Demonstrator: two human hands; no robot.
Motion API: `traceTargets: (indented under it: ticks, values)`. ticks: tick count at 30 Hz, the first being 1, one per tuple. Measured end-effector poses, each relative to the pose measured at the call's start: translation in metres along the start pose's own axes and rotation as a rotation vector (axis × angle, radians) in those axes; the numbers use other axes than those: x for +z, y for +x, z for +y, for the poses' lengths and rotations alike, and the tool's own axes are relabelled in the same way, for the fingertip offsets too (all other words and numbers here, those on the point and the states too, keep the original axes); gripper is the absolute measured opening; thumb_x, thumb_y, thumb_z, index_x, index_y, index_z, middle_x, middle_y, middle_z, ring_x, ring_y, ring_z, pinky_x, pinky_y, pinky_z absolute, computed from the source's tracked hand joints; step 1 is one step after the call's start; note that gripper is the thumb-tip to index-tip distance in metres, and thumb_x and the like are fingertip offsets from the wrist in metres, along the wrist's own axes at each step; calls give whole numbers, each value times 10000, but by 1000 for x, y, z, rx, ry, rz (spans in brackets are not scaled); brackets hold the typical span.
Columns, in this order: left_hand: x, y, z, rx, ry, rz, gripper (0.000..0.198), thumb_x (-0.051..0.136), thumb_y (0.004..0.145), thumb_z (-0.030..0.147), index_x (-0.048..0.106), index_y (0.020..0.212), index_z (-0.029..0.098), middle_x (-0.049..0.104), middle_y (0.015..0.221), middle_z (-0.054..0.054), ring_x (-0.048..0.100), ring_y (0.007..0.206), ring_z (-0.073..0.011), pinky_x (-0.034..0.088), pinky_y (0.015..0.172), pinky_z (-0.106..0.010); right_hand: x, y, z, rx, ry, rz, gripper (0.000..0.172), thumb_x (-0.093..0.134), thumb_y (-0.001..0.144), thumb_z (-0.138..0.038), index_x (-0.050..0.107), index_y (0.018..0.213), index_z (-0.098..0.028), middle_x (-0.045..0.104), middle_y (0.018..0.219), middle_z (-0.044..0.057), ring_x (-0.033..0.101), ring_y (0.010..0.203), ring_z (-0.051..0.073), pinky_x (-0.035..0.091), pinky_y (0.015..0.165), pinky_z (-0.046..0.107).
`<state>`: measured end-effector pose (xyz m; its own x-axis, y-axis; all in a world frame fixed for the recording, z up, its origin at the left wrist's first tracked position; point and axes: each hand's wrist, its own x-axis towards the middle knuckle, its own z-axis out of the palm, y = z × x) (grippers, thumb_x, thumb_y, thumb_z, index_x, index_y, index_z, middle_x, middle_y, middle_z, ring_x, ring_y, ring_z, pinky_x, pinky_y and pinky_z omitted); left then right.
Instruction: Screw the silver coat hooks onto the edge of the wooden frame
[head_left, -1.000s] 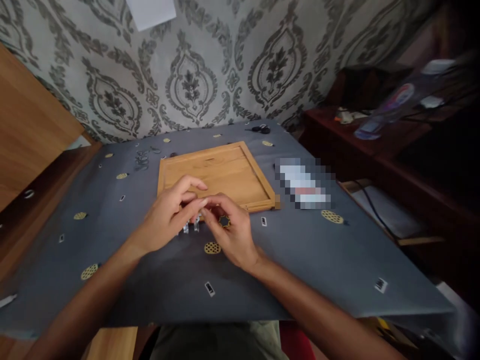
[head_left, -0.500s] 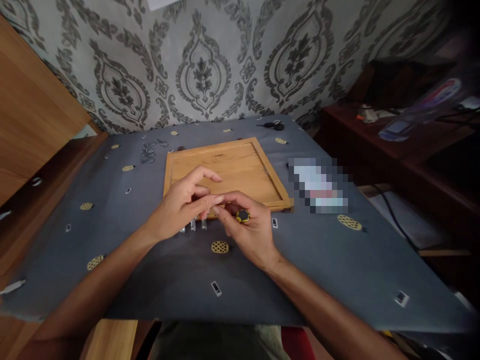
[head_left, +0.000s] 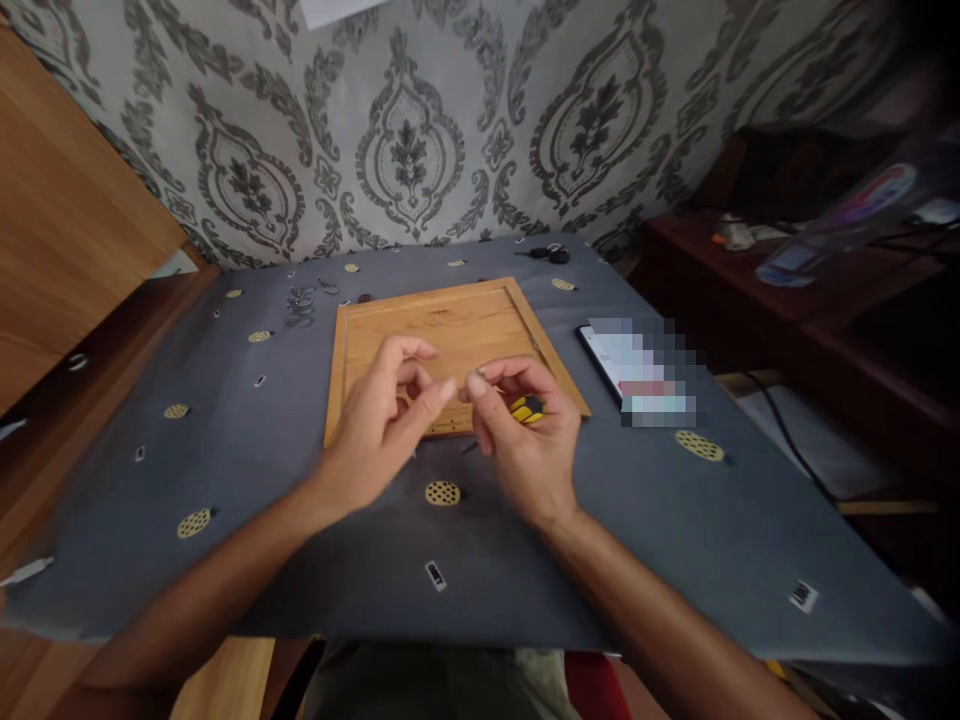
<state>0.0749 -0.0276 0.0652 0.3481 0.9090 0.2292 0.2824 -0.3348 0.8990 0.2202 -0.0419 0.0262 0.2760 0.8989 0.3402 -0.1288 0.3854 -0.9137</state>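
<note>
My right hand (head_left: 529, 435) is closed round a screwdriver (head_left: 527, 409) with a yellow and black handle, tucked into the palm; its thin shaft pokes out below the fingers. Between that hand's thumb and forefinger is something tiny, too small to name. My left hand (head_left: 375, 420) has its fingers curved and apart, thumb tip close to the right fingertips, with nothing visible in it. Both hands hover over the near side of a wooden panel (head_left: 450, 335) with a raised frame, lying on the table. Small holes show along its near edge.
Several small metal pieces (head_left: 300, 306) lie at the back left of the patterned grey tablecloth (head_left: 360, 580). Scissors (head_left: 551, 254) with black handles are at the back. A phone (head_left: 600, 355), partly blurred out, lies right of the panel. A wooden cabinet (head_left: 67, 200) borders the left.
My right hand has moved right and slightly up, parting from the left fingertips, and the screwdriver has turned in its palm. My left hand's thumb has lifted away from its fingers.
</note>
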Motion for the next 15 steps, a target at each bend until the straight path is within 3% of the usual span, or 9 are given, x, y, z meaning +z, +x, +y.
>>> traceTargets:
  ticks: [2,5,10,15]
  values:
    - [12,-12,-3,-40,-73,-57,261,547,960,269,412,1178,224,624,983,-33,611,858,-144,454,633,-246,-1,0,-2,-5,51,24,166,703,878,-330,574,851,-229,584,661,-62,396,382,40,338,369,208]
    - [30,-24,-8,-62,-155,-143,262,571,906,166,429,1119,221,627,1119,-75,616,987,-179,484,709,-287,0,-4,-5,-7,45,17,187,715,869,-353,571,846,-236,568,653,-65,396,379,42,348,367,212]
    - [37,-31,-16,-51,-172,-161,212,590,872,138,449,1004,227,604,910,-15,603,814,-160,478,702,-304,4,-9,-10,31,96,-55,169,727,851,-337,589,831,-242,565,627,-64,430,392,54,376,376,213]
    - [21,-49,-24,-123,80,-327,156,567,914,236,532,1065,220,598,745,15,577,702,-169,429,642,-304,1,4,-10,36,108,17,193,766,784,-330,593,786,-245,689,793,-10,453,421,52,414,402,229]
